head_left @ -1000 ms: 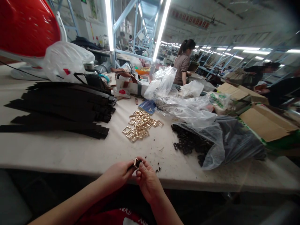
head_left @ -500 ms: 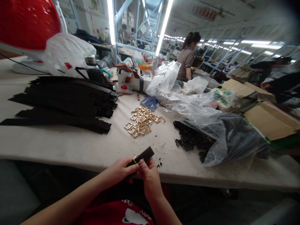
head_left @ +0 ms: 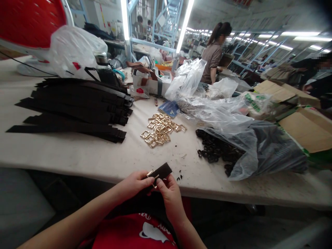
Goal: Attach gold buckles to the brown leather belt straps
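Both my hands meet at the near edge of the white table (head_left: 77,155). My left hand (head_left: 135,185) and my right hand (head_left: 168,192) are closed on a dark strap (head_left: 163,170) with a gold buckle (head_left: 152,175) on it. The strap's free end sticks up and to the right, past my fingers. A heap of gold buckles (head_left: 160,129) lies on the table ahead of my hands. A stack of long black straps (head_left: 77,107) lies to the left of the heap.
A clear plastic bag spilling small black loops (head_left: 215,152) lies to the right. Cardboard boxes (head_left: 306,128) sit at the far right. A white bag (head_left: 72,52) and a red object (head_left: 28,20) stand at the back left. Other people work at tables behind.
The strap end has come up through the buckle and now sticks out past my fingers. The view has tilted down a little.
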Motion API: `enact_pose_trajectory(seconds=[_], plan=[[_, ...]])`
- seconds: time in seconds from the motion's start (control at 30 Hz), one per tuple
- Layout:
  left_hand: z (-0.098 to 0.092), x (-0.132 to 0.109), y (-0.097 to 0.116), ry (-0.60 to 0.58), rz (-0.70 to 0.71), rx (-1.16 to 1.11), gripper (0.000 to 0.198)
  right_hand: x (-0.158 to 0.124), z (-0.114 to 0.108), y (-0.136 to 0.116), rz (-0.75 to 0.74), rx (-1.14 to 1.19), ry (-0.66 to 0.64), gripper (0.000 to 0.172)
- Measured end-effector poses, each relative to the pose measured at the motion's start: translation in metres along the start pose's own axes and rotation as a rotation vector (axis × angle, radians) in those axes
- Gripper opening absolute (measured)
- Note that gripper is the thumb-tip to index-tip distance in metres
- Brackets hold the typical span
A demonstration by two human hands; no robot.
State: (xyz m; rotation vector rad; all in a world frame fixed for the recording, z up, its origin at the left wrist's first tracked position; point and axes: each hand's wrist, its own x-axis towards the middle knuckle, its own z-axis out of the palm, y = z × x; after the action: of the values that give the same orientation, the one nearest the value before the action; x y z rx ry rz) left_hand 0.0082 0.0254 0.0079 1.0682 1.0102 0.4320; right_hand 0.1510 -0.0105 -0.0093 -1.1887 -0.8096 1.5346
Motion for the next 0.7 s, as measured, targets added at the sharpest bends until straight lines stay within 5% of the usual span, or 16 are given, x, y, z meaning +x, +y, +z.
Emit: enact_pose_trajectory(seconds=[0.1, 0.27, 0.37, 0.5, 0.7], plan=[[0.003, 0.000, -0.002, -0.004, -0.041, -0.027, 0.037, -0.001, -0.005, 0.007, -0.092, -0.124, 0.044, 0.022], [0.011, -0.007, -0.004, 0.058, 0.031, 0.124, 0.030, -0.003, -0.015, 0.014, -0.445, -0.513, 0.117, 0.010], [0.014, -0.011, -0.003, 0.101, 0.091, 0.278, 0.029, -0.001, -0.015, 0.010, -0.321, -0.344, 0.045, 0.011], [0.009, -0.002, -0.002, -0.013, 0.056, 0.276, 0.032, 0.007, -0.011, 0.004, -0.072, 0.072, -0.047, 0.019], [0.000, 0.039, 0.000, 0.089, 0.093, 0.374, 0.035, 0.012, -0.020, -0.005, -0.337, -0.269, -0.048, 0.023]])
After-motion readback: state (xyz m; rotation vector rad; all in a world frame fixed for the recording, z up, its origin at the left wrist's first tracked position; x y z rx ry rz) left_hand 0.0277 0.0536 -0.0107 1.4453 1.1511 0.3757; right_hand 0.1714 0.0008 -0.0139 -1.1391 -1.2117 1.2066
